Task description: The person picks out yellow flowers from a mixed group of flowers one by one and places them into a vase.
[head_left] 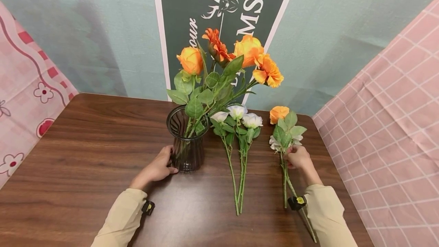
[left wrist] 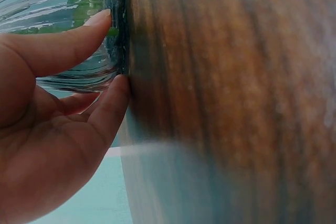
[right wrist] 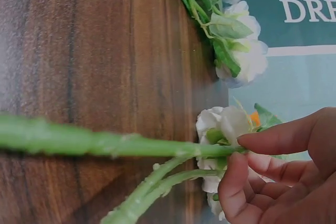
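Observation:
A dark ribbed glass vase (head_left: 188, 155) stands upright, holding several orange flowers (head_left: 248, 50) with green leaves that lean right. My left hand (head_left: 158, 166) holds the vase low on its left side; the left wrist view shows the thumb (left wrist: 79, 45) against the glass and fingers round the other side. On the right, my right hand (head_left: 299, 157) pinches the green stem (right wrist: 136, 148) of an orange rose (head_left: 279, 114) between thumb and fingertips. White flowers (right wrist: 223, 121) lie under that rose, partly hidden by its leaves.
Several pale white-blue roses (head_left: 252, 120) lie on the wooden table (head_left: 103, 136) between the vase and my right hand, stems toward me. Behind the table hangs a teal cloth (head_left: 113, 41) with a dark printed panel. Pink cloths (head_left: 394, 106) flank both sides.

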The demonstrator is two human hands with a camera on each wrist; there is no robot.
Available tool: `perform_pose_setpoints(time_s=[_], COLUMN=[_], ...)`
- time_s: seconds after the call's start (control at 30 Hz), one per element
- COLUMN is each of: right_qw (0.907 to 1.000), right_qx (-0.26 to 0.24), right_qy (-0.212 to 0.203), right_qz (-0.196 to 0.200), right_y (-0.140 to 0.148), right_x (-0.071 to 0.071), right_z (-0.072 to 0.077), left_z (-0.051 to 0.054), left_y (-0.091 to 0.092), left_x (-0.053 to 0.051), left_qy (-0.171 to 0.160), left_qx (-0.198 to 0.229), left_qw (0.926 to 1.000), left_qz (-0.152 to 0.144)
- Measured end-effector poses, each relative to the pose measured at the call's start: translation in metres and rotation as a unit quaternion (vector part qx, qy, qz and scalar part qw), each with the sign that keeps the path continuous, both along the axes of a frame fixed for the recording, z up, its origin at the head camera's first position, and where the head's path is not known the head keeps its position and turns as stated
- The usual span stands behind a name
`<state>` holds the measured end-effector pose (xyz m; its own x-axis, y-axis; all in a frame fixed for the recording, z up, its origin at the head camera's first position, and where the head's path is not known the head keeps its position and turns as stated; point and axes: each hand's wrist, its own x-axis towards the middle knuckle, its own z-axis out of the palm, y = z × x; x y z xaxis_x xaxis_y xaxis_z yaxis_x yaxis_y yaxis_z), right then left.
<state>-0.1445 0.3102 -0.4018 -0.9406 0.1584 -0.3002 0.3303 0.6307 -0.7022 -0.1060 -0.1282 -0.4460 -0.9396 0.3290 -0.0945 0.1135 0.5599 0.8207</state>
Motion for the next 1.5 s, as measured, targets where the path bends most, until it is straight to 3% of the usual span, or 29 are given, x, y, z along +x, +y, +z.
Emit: perform_pose_setpoints(time_s=[0.23, 0.97, 1.3, 1.5], right_qw=[0.9997, 0.9947, 0.9879, 0.9792], right_qx=[-0.014, -0.094, -0.148, -0.195], right_qy=[0.000, -0.021, -0.022, -0.039], right_qz=[0.021, 0.036, 0.043, 0.042], right_y=[0.000, -0.007, -0.014, -0.016], right_x=[-0.001, 0.002, 0.002, 0.003], right_z=[0.007, 0.024, 0.032, 0.035], left_z=[-0.002, -0.001, 0.000, -0.001], left_y=[0.000, 0.000, -0.001, 0.000], left_x=[-0.001, 0.000, 0.000, 0.000], left_qy=[0.006, 0.013, 0.010, 0.005], left_qx=[-0.003, -0.010, -0.010, -0.007], left_qw=[1.0000, 0.9999, 0.9999, 1.0000], left_qz=[0.003, 0.004, 0.000, 0.000])
